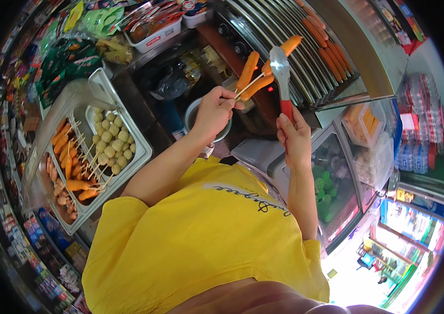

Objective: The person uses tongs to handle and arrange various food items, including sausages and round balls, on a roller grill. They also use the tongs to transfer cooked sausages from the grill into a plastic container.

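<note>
My left hand (214,112) grips the wooden sticks of several sausages, two of which, a sausage (247,70) and another sausage (257,87), point away from my fingers. In my right hand (295,135) is a pair of tongs (281,70) with red handles, its metal head upright beside the sticks. A longer orange sausage (290,45) lies at the tongs' head, partly behind it; whether the tongs grip it is hard to tell. Beyond my hands, the steel roller grill (273,25) carries several sausages (330,64) at its far right.
To the left, a steel tray (143,151) with a clear lid (37,157) holds pale balls (112,137) and skewered sausages (68,157). A round metal pot (190,114) stands below my left hand. On the right are a glass-topped case (330,172) and a plastic container (363,123) of sausages.
</note>
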{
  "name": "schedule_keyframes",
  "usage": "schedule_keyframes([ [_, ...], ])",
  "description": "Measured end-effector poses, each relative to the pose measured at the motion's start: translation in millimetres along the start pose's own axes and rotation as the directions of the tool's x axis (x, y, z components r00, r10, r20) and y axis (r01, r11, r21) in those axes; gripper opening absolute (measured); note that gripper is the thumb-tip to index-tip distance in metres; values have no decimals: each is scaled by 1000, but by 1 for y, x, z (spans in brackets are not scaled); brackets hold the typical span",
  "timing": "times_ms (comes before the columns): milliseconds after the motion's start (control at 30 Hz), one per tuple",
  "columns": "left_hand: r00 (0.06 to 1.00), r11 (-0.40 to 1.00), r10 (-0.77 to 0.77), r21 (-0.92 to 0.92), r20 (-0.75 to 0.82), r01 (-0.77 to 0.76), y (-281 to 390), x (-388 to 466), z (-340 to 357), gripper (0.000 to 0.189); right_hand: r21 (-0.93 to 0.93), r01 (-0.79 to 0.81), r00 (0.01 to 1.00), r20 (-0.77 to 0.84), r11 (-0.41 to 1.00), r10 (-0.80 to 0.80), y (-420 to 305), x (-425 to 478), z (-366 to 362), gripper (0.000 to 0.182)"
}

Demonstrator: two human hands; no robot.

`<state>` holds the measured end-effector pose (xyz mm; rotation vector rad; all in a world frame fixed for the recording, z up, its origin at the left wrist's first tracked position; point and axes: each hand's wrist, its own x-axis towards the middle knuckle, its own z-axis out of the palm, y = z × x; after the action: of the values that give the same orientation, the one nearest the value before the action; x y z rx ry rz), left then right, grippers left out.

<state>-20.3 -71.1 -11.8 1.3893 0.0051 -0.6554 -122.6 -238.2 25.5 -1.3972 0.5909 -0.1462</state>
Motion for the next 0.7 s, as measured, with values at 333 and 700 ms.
schedule_keyframes([
  [333, 920, 964, 263, 39, -292, -263, -25, -20, 1, 9, 23, -56, 985, 167, 998, 51, 42, -48, 39, 37],
  [700, 824, 800, 179, -408, -538, -440, -11, -118, -58, 27, 66, 136, 916, 371, 988, -151, 18, -30, 30, 29],
])
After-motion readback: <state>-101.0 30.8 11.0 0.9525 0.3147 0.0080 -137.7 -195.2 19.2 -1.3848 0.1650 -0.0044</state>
